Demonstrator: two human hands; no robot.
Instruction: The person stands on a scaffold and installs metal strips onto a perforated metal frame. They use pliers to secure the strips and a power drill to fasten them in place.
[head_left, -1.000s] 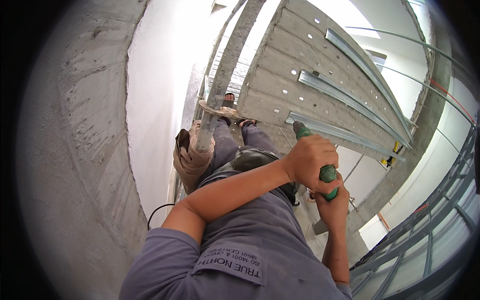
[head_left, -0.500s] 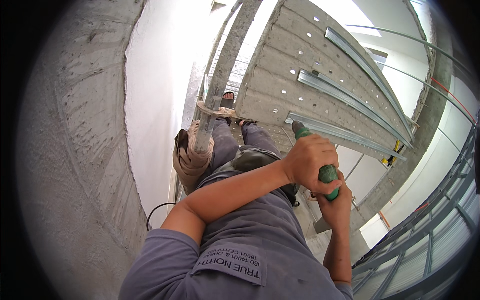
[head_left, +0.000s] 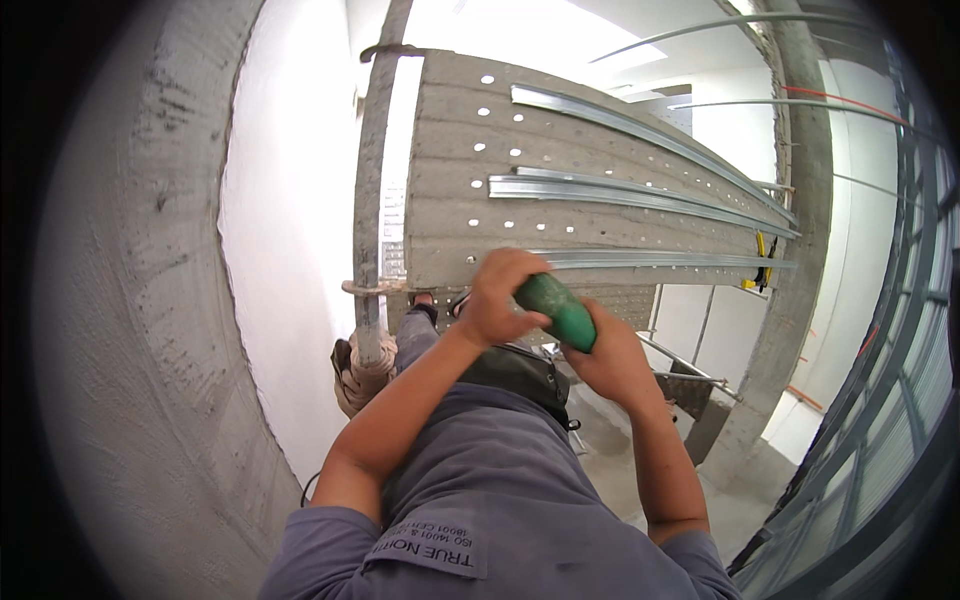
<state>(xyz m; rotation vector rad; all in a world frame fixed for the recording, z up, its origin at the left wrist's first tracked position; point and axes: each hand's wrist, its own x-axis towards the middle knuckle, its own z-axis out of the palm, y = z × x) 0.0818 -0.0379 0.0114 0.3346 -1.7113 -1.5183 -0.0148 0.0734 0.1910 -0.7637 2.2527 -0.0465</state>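
Note:
A green power drill (head_left: pixel 555 310) is held in front of my waist, lying aslant between both hands. My left hand (head_left: pixel 500 300) is wrapped round its front part and hides the chuck end. My right hand (head_left: pixel 612 358) grips it at the rear, on the lower side. A dark pouch (head_left: pixel 515 372) hangs at my waist just below the drill. Beyond my hands, a metal channel (head_left: pixel 650 259) lies along the near edge of the perforated platform (head_left: pixel 440 200).
More metal channels (head_left: pixel 620 192) lie across the platform, with a yellow-and-black tool (head_left: pixel 762 262) at their right end. An upright scaffold pole (head_left: pixel 372 180) stands on the left, cloth (head_left: pixel 362 368) bundled at its foot. A rough concrete wall (head_left: pixel 150 300) runs far left; metal framing (head_left: pixel 860 440) is at right.
Both hands have shifted left with the drill, and my left hand now covers its front end. The view has turned, so the platform lies more level.

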